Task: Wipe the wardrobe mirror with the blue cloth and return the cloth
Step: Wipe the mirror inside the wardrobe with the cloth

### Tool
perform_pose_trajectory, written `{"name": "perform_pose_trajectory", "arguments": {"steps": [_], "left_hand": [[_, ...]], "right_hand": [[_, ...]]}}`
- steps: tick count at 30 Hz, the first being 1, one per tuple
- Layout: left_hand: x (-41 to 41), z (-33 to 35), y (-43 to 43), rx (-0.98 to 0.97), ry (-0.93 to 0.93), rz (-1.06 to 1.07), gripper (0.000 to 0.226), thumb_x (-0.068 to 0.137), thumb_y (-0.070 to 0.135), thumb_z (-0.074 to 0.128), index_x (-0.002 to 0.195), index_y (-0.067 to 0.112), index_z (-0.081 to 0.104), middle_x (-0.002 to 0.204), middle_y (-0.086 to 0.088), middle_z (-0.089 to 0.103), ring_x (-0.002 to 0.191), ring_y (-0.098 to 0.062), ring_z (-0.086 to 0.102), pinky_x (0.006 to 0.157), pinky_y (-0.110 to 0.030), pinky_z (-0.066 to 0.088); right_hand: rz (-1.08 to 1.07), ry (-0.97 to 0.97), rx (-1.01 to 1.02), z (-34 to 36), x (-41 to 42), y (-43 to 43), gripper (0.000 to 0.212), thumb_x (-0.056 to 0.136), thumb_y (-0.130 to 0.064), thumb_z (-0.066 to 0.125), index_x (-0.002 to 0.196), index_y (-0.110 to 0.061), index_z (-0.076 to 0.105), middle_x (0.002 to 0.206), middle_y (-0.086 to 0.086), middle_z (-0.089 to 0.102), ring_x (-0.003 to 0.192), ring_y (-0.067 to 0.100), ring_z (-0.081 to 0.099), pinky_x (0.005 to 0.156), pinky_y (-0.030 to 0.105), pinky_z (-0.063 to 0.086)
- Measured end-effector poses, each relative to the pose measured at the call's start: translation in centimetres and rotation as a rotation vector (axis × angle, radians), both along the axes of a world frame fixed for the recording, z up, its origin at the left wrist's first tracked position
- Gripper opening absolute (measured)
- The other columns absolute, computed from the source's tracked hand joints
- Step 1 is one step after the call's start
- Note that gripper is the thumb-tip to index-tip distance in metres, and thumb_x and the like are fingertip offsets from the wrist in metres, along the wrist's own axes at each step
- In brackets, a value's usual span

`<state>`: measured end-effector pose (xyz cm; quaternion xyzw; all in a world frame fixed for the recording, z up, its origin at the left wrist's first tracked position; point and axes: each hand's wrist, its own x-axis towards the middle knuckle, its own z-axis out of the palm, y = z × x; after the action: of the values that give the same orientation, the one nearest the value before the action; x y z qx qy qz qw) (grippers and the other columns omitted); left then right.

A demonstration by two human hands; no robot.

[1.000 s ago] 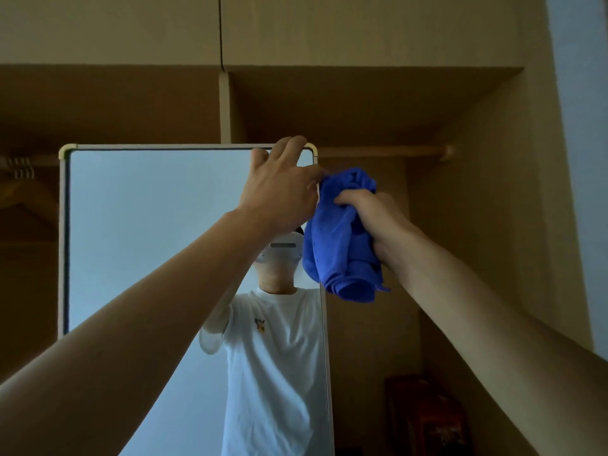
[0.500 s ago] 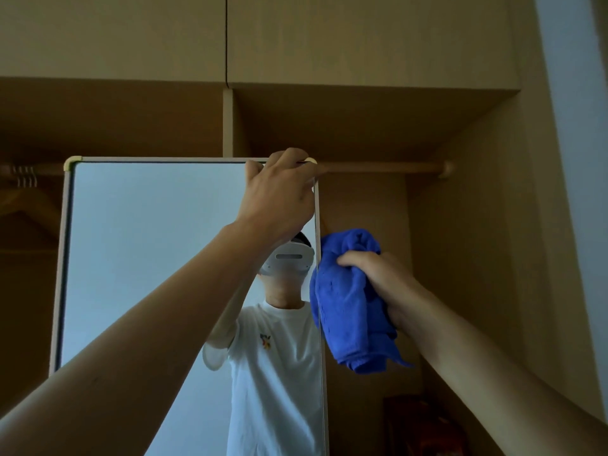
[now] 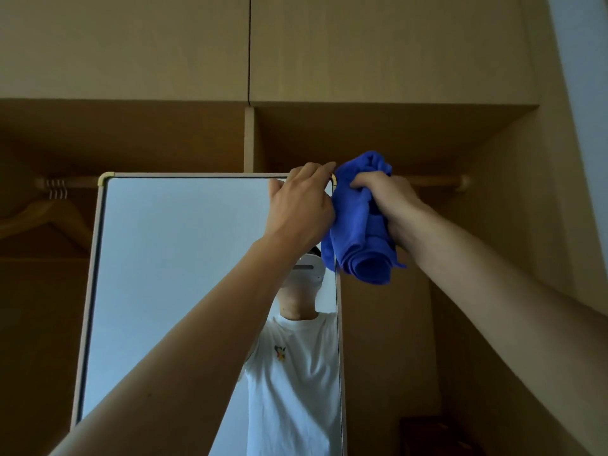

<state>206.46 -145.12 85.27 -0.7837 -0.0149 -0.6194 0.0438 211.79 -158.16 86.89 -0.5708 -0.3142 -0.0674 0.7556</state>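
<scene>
- Step in hand, as I judge it: the wiping itself, worked along the right edge of the wardrobe mirror (image 3: 184, 274) up at its top right corner; returning the cloth is not yet begun
- The left hand (image 3: 297, 205) grips that top corner, fingers curled over the upper frame, seemingly to steady the panel
- The right hand (image 3: 391, 205) is closed round the blue cloth (image 3: 358, 232), which is bunched into a thick wad; it sits against the mirror's right edge, touching the left hand, level with the clothes rail (image 3: 434, 181)
- The cloth's long axis runs nearly upright: a crumpled top shows above the fist, and a rolled, folded end points down and slightly towards the camera
- The mirror stands tall, long axis vertical, glass facing the person; its lower part runs out of view
- Next move, I'd guess: draw the wad down the edge or across the glass with even pressure while the left hand braces the frame; the glass at left is well apart from the cloth
- A wooden hanger (image 3: 46, 215) hangs at far left
</scene>
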Motion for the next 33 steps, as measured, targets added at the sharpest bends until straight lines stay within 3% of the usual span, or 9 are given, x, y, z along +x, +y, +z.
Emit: {"name": "perform_pose_trajectory", "arguments": {"steps": [4,7,11,16,20,23,26,30,33], "left_hand": [[0.0,0.1,0.3,0.002,-0.03,0.002,0.047,0.103,0.017,0.042,0.149,0.025,0.048,0.143,0.006,0.054,0.135,-0.017,0.043,0.1,-0.04,0.028],[0.0,0.1,0.0,-0.007,-0.042,-0.009,0.047,0.101,0.015,0.043,0.147,0.024,0.052,0.142,0.006,0.055,0.133,-0.016,0.043,0.099,-0.038,0.027],[-0.2,0.1,-0.3,0.002,-0.038,0.002,0.047,0.101,0.015,0.043,0.146,0.024,0.053,0.141,0.007,0.055,0.131,-0.015,0.044,0.098,-0.037,0.028],[-0.5,0.3,-0.3,-0.019,-0.015,-0.028,0.046,0.102,0.016,0.043,0.146,0.025,0.053,0.142,0.007,0.056,0.133,-0.016,0.044,0.103,-0.038,0.027],[-0.5,0.5,-0.6,-0.021,0.023,-0.046,0.047,0.103,0.018,0.04,0.149,0.025,0.048,0.144,0.005,0.056,0.134,-0.017,0.045,0.102,-0.039,0.027],[-0.7,0.6,-0.4,0.0,0.049,-0.018,0.05,0.101,0.016,0.038,0.151,0.022,0.044,0.14,0.003,0.057,0.131,-0.019,0.047,0.101,-0.04,0.028],[-1.5,0.8,0.1,0.054,0.082,-0.002,0.051,0.098,0.014,0.037,0.148,0.02,0.043,0.123,0.001,0.062,0.117,-0.024,0.056,0.092,-0.039,0.028],[-3.9,1.6,3.0,0.124,0.042,0.083,0.044,0.1,0.02,0.04,0.142,0.027,0.053,0.139,0.006,0.059,0.123,-0.019,0.055,0.084,-0.034,0.019],[-6.7,1.9,6.9,0.089,-0.053,0.232,0.035,0.101,0.029,0.044,0.127,0.027,0.067,0.128,0.005,0.064,0.117,-0.02,0.055,0.083,-0.036,0.023]], "right_hand": [[0.019,-0.008,-0.013,-2.1,0.7,-0.1,0.031,0.086,-0.016,0.068,0.116,-0.007,0.068,0.105,0.018,0.072,0.09,0.034,0.069,0.077,0.04,0.054],[0.035,-0.014,-0.032,-4.3,1.4,-0.3,0.017,0.086,-0.017,0.07,0.102,-0.013,0.068,0.096,0.012,0.072,0.084,0.027,0.069,0.072,0.035,0.054],[0.071,0.017,-0.055,-6.0,1.7,-0.5,0.015,0.085,-0.018,0.071,0.1,-0.015,0.067,0.09,0.009,0.07,0.08,0.026,0.068,0.07,0.035,0.054],[-0.005,-0.039,0.01,-4.1,0.9,-0.1,0.012,0.084,-0.018,0.071,0.095,-0.015,0.067,0.087,0.007,0.07,0.075,0.023,0.068,0.061,0.031,0.053],[-0.131,-0.122,0.008,-0.2,0.3,0.0,0.014,0.08,-0.019,0.071,0.093,-0.014,0.068,0.091,0.011,0.073,0.077,0.027,0.07,0.07,0.038,0.057],[-0.256,-0.254,-0.088,2.4,0.1,0.0,0.011,0.075,-0.023,0.07,0.082,-0.015,0.066,0.082,0.008,0.07,0.075,0.026,0.068,0.065,0.035,0.051],[-0.398,-0.434,-0.267,4.3,-0.2,0.0,0.012,0.073,-0.028,0.068,0.076,-0.018,0.062,0.076,0.004,0.064,0.076,0.027,0.065,0.066,0.037,0.045],[-0.447,-0.565,-0.478,5.8,-0.5,-0.5,0.026,0.08,-0.029,0.069,0.098,-0.01,0.068,0.09,0.011,0.068,0.083,0.029,0.066,0.068,0.039,0.044],[-0.527,-0.672,-0.589,6.4,-0.8,-0.6,0.027,0.083,-0.03,0.067,0.097,-0.007,0.067,0.08,0.01,0.063,0.071,0.025,0.059,0.063,0.037,0.041]]}}
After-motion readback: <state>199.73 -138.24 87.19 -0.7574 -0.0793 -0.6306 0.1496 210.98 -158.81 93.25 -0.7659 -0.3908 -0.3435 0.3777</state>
